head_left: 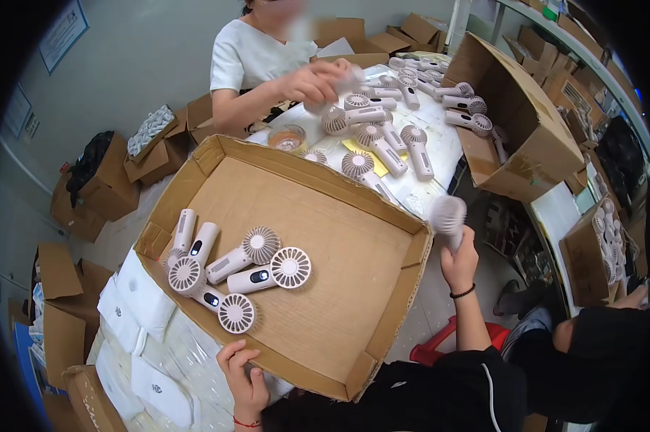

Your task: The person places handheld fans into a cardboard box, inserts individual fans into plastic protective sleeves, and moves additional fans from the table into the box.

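Bordering logoed pouches, box touches left hand; right holds 1 fan.

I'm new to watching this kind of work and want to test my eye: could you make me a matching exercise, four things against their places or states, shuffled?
1. Right hand
2. Left hand
3. Pouches
4. Clear bowl

A. White, with dark marks
B. On the table, near the other person's forearm
C. Holding up a fan
D. Fingers at the near rim of the cardboard tray

Pairs: 1-C, 2-D, 3-A, 4-B
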`<action>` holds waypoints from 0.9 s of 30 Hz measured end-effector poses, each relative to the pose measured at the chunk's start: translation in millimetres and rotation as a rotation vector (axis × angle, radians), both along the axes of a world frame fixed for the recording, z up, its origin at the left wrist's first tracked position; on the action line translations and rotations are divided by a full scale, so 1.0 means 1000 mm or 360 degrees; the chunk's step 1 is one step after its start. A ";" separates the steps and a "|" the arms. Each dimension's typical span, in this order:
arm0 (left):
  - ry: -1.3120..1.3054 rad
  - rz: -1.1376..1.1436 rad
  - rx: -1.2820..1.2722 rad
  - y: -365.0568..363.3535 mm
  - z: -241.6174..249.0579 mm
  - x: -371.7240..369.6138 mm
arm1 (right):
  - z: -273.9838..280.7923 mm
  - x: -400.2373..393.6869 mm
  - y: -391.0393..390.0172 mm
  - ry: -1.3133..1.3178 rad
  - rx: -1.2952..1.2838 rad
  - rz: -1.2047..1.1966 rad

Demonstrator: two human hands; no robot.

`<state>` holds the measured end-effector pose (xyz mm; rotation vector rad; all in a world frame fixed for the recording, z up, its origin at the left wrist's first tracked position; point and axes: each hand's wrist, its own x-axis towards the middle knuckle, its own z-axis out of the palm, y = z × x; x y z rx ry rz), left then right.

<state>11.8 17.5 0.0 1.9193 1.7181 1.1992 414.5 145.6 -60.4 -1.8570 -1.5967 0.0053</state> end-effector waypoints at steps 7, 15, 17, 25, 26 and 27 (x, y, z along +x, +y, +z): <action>-0.0029 0.0001 0.0036 0.000 0.005 0.001 | 0.040 0.005 0.019 0.0200 0.0200 -0.0046; 0.0047 -0.0083 0.0234 0.005 0.004 -0.003 | 0.095 -0.035 0.145 -0.0195 0.0056 0.0381; 0.0007 -0.0047 0.0223 0.003 0.009 0.000 | 0.102 -0.055 0.176 -0.0437 -0.0002 0.0562; -0.0048 -0.0058 0.0200 0.001 0.006 -0.002 | 0.159 -0.128 0.130 -0.0647 0.0083 0.0996; -0.0085 -0.0078 0.0208 0.000 0.004 -0.002 | 0.164 -0.148 0.115 -0.0521 0.0103 0.1409; -0.0125 -0.0096 0.0221 -0.002 0.003 -0.001 | 0.160 -0.166 0.110 -0.0486 -0.0010 0.1847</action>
